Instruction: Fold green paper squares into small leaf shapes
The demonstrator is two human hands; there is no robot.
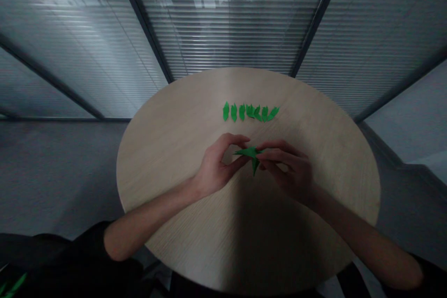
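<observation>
Round desk, pale wood grain, seen from above. Two bare forearms reach in from the near edge, dark sleeves pushed back to them.

Left hand: partly closed, fingers curved, gripping the left side of a folded green paper piece. Right hand: also partly closed, fingers curled over the piece's right side. The hands nearly meet around it, with the piece held between them near the middle of the desk. It has pointed flaps, one directed left and one angled down toward the near edge. Exact finger placement is partly hidden by the hands.

Farther along the desk, well beyond the hands, a row of seven small green folded paper leaves runs left to right. The left three stand separately; the right four sit close, some overlapping or tilted.

Another bit of green shows at the near left corner against dark material; too dark to identify. Grey floor surrounds the desk. Beyond it stands a glass partition with slatted blinds.
</observation>
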